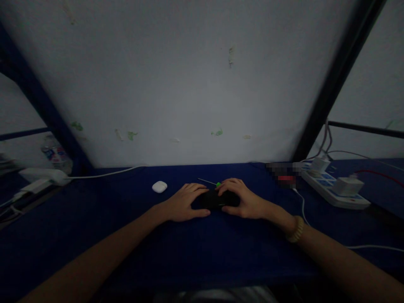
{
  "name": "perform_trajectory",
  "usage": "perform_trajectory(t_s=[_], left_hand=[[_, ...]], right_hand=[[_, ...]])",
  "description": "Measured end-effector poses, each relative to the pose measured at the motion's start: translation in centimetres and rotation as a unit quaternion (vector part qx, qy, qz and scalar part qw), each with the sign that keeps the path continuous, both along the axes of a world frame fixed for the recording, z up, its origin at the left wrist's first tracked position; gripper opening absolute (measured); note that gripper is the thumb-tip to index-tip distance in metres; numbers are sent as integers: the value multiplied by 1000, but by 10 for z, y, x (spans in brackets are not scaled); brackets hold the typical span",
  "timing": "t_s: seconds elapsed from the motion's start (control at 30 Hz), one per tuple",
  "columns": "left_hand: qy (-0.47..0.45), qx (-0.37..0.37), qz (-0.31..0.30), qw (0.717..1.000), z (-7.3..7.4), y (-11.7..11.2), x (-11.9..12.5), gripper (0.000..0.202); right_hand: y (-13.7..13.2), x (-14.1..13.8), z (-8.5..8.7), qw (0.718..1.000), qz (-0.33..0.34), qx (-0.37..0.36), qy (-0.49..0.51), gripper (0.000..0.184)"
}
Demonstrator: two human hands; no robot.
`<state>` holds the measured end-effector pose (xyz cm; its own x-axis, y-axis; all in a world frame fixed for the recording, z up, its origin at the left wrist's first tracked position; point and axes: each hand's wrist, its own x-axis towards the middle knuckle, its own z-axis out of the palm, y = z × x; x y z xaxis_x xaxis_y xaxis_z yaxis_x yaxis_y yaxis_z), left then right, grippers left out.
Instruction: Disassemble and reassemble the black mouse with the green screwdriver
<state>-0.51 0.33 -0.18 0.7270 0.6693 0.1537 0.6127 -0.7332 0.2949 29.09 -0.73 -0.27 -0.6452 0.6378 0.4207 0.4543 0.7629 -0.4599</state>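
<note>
A black, rounded computer mouse (216, 201) lies on the blue tabletop between my hands, its outline hard to make out in the dim light. My left hand (186, 204) holds its left end, fingers over the far side and thumb along the near side. Around the right end curls my right hand (242, 198), with its thumb at the near edge and fingertips on top. Just behind the mouse is a thin screwdriver (206, 181) with a bright green handle, partly hidden by my right fingers. To the left of my left hand sits a small white earbud case (159, 187).
A white power strip (334, 187) with plugged-in chargers lies at the right, near a blurred dark and red item (285, 179). White cables cross the table. At the left are another white power strip (47, 176) and a plastic bottle (57, 153). A wall (195, 105) stands behind.
</note>
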Motion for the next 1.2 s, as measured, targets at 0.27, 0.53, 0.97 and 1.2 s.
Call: perform_trajectory(t_s=[0.27,0.53,0.97,1.2], left_hand=[[0,-2,-4,1000,3,-1,1,73],[-22,-4,-12,1000,2,-2,-1,73],[-30,-4,-21,999,2,-1,-1,72],[-33,-4,-2,999,0,-1,-2,69]], right_hand=[[0,1,-1,1000,0,-4,0,35],[0,0,1,1000,7,1,-3,25],[-2,1,1,1000,4,-6,0,24],[-3,0,3,1000,-3,-13,1,35]])
